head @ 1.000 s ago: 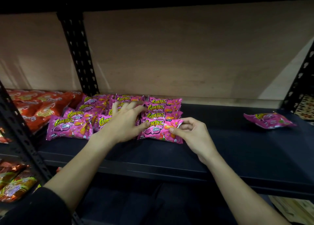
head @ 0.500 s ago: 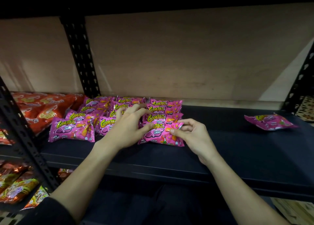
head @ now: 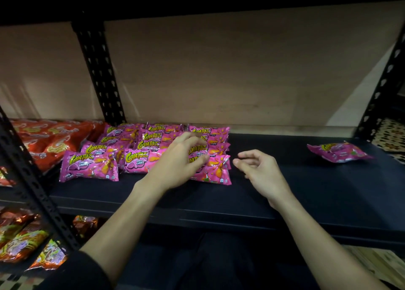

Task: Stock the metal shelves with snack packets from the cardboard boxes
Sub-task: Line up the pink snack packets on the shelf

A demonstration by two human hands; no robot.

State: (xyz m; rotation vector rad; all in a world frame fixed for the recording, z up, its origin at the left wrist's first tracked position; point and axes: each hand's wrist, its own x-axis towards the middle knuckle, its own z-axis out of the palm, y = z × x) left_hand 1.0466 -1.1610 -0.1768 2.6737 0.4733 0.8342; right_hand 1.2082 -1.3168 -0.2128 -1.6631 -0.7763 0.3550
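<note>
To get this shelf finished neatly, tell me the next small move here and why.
Probably reach the right hand across to the stray pink packet at the right end of the shelf and bring it to the rows of pink packets. The right hand is empty, just right of those rows, while the left hand rests on them. That one packet lies alone, askew.

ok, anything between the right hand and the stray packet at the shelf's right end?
Nothing visible. Only bare shelf lies between the right hand and the stray packet, which lies alone near the right post. The hand holds nothing; the pink rows are on its other side.
</note>
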